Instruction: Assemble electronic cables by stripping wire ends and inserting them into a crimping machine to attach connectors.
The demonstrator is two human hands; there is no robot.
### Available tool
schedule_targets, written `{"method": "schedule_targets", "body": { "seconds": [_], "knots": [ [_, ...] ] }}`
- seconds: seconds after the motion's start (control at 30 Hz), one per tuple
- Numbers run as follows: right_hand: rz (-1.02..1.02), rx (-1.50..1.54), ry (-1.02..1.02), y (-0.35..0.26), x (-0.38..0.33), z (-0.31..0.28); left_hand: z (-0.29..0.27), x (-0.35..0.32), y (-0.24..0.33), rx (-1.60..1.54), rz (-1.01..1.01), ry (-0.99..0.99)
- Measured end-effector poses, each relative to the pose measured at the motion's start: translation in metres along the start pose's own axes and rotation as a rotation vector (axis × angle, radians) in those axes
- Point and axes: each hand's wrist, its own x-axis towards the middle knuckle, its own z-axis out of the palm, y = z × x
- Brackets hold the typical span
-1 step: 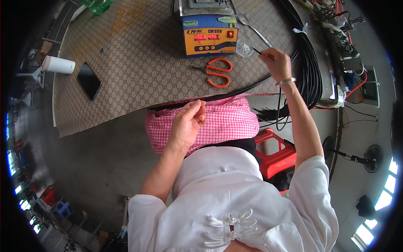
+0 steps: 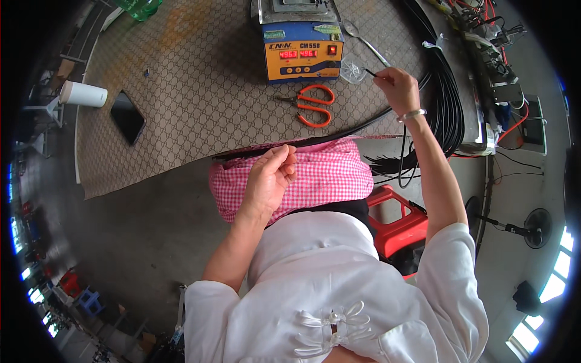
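At the far left of the bench (image 2: 181,133), which is covered with a brown patterned sheet, we see a white cup (image 2: 83,94) lying on its side, and just beside it a black phone (image 2: 128,117) lying flat. Further right our left hand (image 2: 270,176) is over a pink checked cloth (image 2: 327,175) on our lap; its grip is narrow, the fingers curled and pinching the near end of a thin black cable (image 2: 339,133). This cable runs along the near edge of the bench, going up to the right. Behind it, on the bench, orange-handled scissors (image 2: 311,104) lie a little open, and just behind them stands an orange and blue box with red number displays (image 2: 302,51). To its right is a small clear plastic piece (image 2: 352,71), near a metal spoon (image 2: 363,39). Our right hand (image 2: 398,88), with a silver bracelet on the wrist, pinches the other end of the black cable, its tip pointing at the clear piece. At the right a thick bundle of black cables (image 2: 445,97) lies over the edge of the bench, and a red stool (image 2: 399,221) stands below.
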Motion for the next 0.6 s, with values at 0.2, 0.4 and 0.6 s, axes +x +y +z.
{"method": "schedule_targets", "body": {
  "seconds": [0.2, 0.4, 0.6],
  "knots": [
    [0.009, -0.298, -0.179, 0.007, 0.025, 0.010, -0.007, 0.007, 0.000, -0.019, -0.019, 0.023],
    [-0.020, -0.468, -0.269, -0.004, 0.033, 0.014, -0.011, 0.010, -0.001, -0.027, -0.036, 0.030],
    [-0.050, -0.506, -0.272, -0.003, 0.034, 0.015, -0.011, 0.012, -0.002, -0.029, -0.045, 0.038]
  ]
}}
